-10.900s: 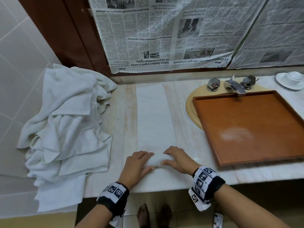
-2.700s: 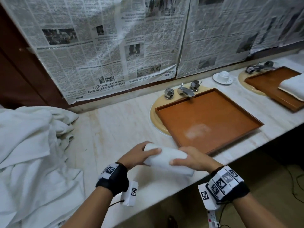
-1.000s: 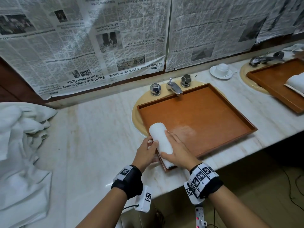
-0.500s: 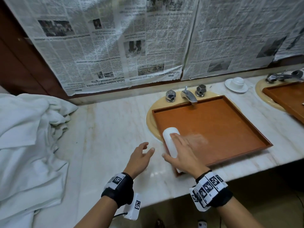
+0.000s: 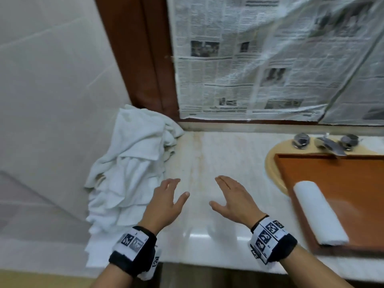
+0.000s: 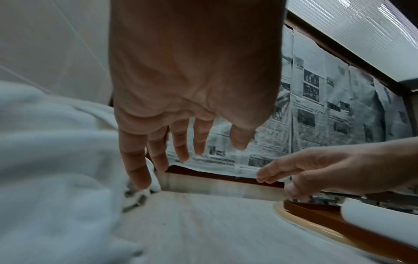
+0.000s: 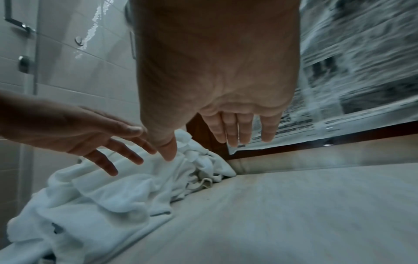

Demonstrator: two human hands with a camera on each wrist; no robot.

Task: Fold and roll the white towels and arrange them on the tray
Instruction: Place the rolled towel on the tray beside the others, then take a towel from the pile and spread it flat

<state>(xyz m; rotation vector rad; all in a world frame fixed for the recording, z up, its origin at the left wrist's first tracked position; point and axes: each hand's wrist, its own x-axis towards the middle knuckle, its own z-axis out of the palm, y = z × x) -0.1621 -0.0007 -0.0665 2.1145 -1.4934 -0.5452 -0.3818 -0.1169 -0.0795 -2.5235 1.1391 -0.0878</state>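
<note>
Rolled white towel lying along the left edge of the wooden tray at 3 o'clock, tray set over the basin. Heap of loose white towels at 9 o'clock on the marble worktop. Left hand and right hand hovering above the worktop between the two, fingers spread and straight, holding nothing, left fingertips near the heap. Newspaper sheets across the 12 o'clock wall.

Your left hand palm down, fingers straight and spread, holding nothing, your right hand beside it, apart, fingers extended, empty, both wrists banded.
</note>
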